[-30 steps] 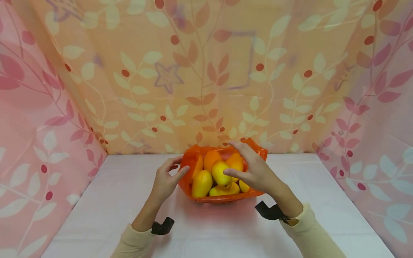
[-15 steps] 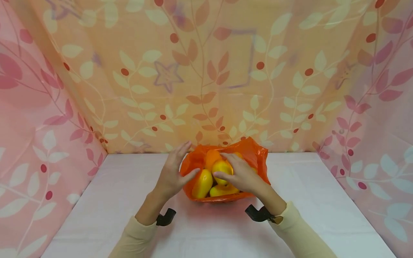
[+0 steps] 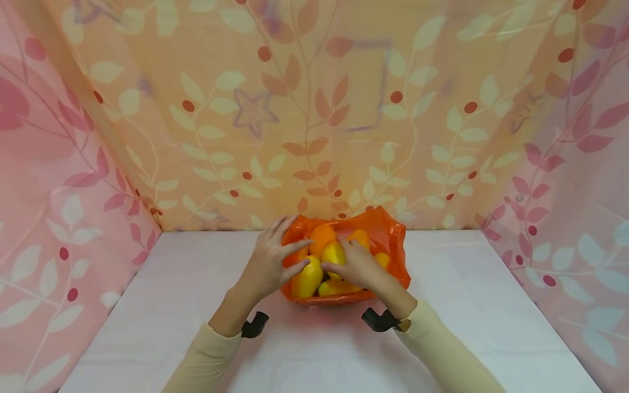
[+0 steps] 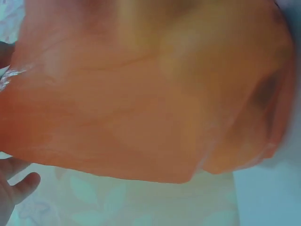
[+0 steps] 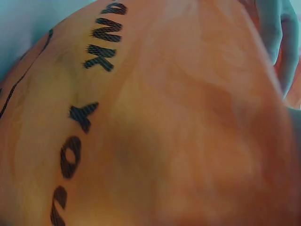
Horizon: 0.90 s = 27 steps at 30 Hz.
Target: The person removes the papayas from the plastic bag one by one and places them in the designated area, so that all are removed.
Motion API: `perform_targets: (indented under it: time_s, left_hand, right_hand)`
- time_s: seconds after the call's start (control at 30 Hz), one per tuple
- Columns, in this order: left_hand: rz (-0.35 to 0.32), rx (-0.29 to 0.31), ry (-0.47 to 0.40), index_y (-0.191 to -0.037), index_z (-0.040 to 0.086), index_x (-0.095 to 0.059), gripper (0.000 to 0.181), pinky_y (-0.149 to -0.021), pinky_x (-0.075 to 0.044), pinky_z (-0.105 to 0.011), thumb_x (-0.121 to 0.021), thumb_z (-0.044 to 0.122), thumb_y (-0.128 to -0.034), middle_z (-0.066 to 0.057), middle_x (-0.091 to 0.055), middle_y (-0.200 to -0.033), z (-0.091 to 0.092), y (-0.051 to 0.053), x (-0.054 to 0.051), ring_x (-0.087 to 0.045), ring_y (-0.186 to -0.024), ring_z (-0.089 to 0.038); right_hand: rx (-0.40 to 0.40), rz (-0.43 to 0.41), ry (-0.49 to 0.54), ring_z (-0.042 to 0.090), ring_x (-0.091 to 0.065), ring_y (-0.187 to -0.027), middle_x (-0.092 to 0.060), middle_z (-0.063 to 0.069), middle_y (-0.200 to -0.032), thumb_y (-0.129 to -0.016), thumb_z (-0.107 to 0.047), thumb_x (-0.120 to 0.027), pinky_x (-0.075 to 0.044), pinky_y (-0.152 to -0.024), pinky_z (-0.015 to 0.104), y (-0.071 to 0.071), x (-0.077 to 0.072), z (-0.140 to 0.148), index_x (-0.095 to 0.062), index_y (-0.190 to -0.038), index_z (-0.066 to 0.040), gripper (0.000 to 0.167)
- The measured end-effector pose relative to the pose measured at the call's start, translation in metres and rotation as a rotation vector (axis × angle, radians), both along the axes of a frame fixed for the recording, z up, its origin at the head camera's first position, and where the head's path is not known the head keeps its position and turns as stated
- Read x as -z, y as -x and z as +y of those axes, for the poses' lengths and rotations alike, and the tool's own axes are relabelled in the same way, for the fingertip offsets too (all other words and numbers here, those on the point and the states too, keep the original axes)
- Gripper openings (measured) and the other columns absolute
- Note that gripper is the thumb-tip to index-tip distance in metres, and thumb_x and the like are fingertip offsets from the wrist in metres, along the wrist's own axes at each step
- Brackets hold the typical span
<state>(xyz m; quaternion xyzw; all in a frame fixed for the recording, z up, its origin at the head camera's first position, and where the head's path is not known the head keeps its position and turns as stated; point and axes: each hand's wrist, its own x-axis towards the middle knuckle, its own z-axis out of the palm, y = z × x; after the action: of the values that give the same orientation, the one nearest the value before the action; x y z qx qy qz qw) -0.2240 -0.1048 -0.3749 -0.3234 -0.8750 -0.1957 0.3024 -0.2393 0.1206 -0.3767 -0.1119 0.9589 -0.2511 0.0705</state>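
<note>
From here, the right hand [image 3: 362, 267] half-curls round a glossy, oval yellow fruit [image 3: 333, 256], likely firm, slippery, best gripped mid-body, while the left hand [image 3: 264, 266] spreads empty.

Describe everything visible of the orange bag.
The orange bag looks like thin, glossy, crinkled plastic, partly see-through, with black lettering in the right wrist view. It sits on the white table, mouth open toward the person, yellow and orange fruit inside. The left hand is at its left rim, the right hand over its opening. Hand contact is unclear.
</note>
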Motion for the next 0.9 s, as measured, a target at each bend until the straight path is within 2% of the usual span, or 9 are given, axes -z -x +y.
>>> perform_targets:
  time_s: [0.07,0.13,0.27,0.4,0.47,0.67,0.9]
  left_hand:
    - [-0.04,-0.047,-0.01,-0.123,0.017,-0.07,0.046,-0.105,-0.04,-0.064,-0.08,0.029,-0.0801,-0.021,-0.055,-0.137,-0.002,0.003,0.004,-0.044,-0.134,-0.041]
    - [-0.067,-0.083,-0.033,-0.129,0.013,-0.065,0.052,-0.104,-0.042,-0.059,-0.079,0.028,-0.0816,-0.021,-0.062,-0.123,-0.005,0.006,0.009,-0.05,-0.126,-0.04]
    - [-0.093,-0.111,-0.123,-0.133,0.008,-0.06,0.056,-0.095,-0.049,-0.052,-0.078,0.023,-0.0821,-0.02,-0.063,-0.104,-0.009,0.012,0.019,-0.058,-0.104,-0.038]
    - [-0.127,-0.122,-0.187,-0.133,0.006,-0.06,0.056,-0.091,-0.053,-0.05,-0.077,0.022,-0.0826,-0.022,-0.063,-0.115,-0.012,0.014,0.026,-0.06,-0.099,-0.035]
    - [-0.147,-0.133,-0.204,-0.134,0.005,-0.059,0.056,-0.092,-0.054,-0.049,-0.077,0.022,-0.0833,-0.022,-0.063,-0.12,-0.013,0.014,0.029,-0.061,-0.102,-0.036]
    - [-0.2,-0.162,-0.263,-0.135,0.005,-0.058,0.054,-0.084,-0.058,-0.044,-0.075,0.02,-0.0856,-0.022,-0.064,-0.118,-0.015,0.015,0.036,-0.06,-0.093,-0.032]
    - [-0.207,-0.153,-0.326,-0.133,0.004,-0.059,0.053,-0.088,-0.057,-0.047,-0.075,0.017,-0.0846,-0.023,-0.064,-0.12,-0.015,0.019,0.047,-0.063,-0.102,-0.035]
  right_hand:
    - [0.012,0.004,-0.023,0.039,-0.051,-0.126,-0.043,0.026,-0.146,-0.087,-0.053,-0.066,-0.046,-0.102,0.057,0.002,0.003,-0.004,-0.03,-0.152,-0.004,0.088]
    - [0.022,0.015,-0.044,0.039,-0.052,-0.123,-0.045,0.028,-0.144,-0.087,-0.052,-0.066,-0.048,-0.101,0.055,0.003,0.006,-0.007,-0.032,-0.15,-0.002,0.088]
    - [0.041,0.045,-0.072,0.04,-0.054,-0.119,-0.05,0.029,-0.138,-0.086,-0.05,-0.068,-0.05,-0.098,0.052,0.007,0.011,-0.012,-0.036,-0.147,0.001,0.085]
    - [0.05,0.057,-0.081,0.039,-0.057,-0.112,-0.056,0.027,-0.13,-0.085,-0.047,-0.071,-0.051,-0.095,0.049,0.008,0.015,-0.015,-0.037,-0.145,0.001,0.084]
    - [0.052,0.061,-0.087,0.038,-0.057,-0.11,-0.059,0.024,-0.126,-0.085,-0.046,-0.072,-0.051,-0.095,0.048,0.008,0.017,-0.015,-0.037,-0.145,0.001,0.084]
    - [0.05,0.06,-0.104,0.035,-0.057,-0.107,-0.064,0.019,-0.118,-0.082,-0.044,-0.075,-0.051,-0.094,0.046,0.011,0.017,-0.018,-0.039,-0.143,0.0,0.083]
    - [0.076,0.058,-0.096,0.034,-0.057,-0.106,-0.062,0.019,-0.121,-0.079,-0.042,-0.078,-0.05,-0.094,0.045,0.015,0.018,-0.019,-0.043,-0.141,-0.004,0.081]
